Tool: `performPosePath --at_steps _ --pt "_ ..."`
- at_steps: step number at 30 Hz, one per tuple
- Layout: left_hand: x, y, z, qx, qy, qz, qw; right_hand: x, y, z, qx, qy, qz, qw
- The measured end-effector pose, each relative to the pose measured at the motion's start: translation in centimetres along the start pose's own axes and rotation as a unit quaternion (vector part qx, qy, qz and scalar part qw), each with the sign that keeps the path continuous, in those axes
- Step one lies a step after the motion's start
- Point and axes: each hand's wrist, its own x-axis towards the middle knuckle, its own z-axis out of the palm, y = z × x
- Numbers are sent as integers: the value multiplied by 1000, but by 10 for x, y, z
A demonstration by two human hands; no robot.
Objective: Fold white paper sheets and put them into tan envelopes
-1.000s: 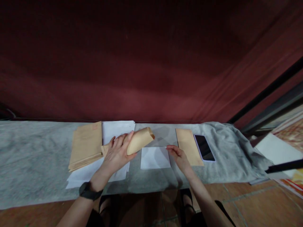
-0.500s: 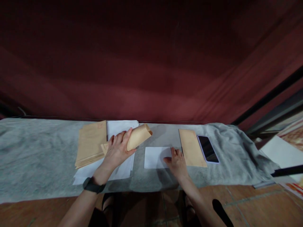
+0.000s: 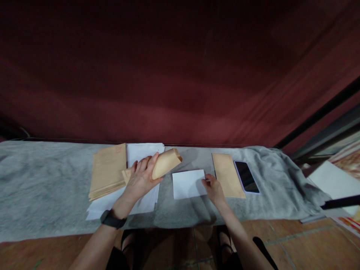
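Note:
My left hand [image 3: 143,171] is wrapped round a brown paper envelope [image 3: 168,162], squeezing it so that it bows and its right end gapes. Beneath that hand lie white paper sheets [image 3: 144,148], partly covered. A stack of brown envelopes [image 3: 109,168] sits to its left. My right hand [image 3: 214,188] pinches the right edge of a folded white paper [image 3: 189,184], which is slightly tilted up from the grey cloth. Just right of this hand lies a single brown envelope [image 3: 228,175], flat on the cloth.
A phone with a light purple edge [image 3: 246,177] lies beside the single envelope. Grey cloth [image 3: 50,187] covers the long narrow surface, with a dark red wall [image 3: 180,93] behind it. Tiled floor [image 3: 298,240] shows in front, and printed sheets [image 3: 337,183] stand at the far right.
My right hand has closed on the white paper's right edge and lifted it a little, turning it slightly. My left hand with the envelope has barely moved.

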Motion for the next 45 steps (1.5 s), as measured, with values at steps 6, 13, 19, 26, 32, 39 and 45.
performPosePath --at_steps 6,13,19,26,32,39,45 --pt "-3 -6 5 -35 -44 15 998 18 7 -40 86 86 4 993" --pt "-7 0 11 -53 -85 71 992 23 0 -51 241 150 17 959" --pt "-4 3 16 -66 -90 80 990 14 -13 -43 178 120 -17 977" --pt "-5 4 17 -38 -70 110 991 19 -10 -55 149 42 -13 988" --pt "-2 18 22 -40 -68 131 988 18 -9 -42 184 26 9 982" --pt "1 43 23 -61 -69 162 983 3 -18 -6 196 21 22 980" --pt "0 51 29 -65 -74 183 978 -4 -21 5 180 44 14 983"
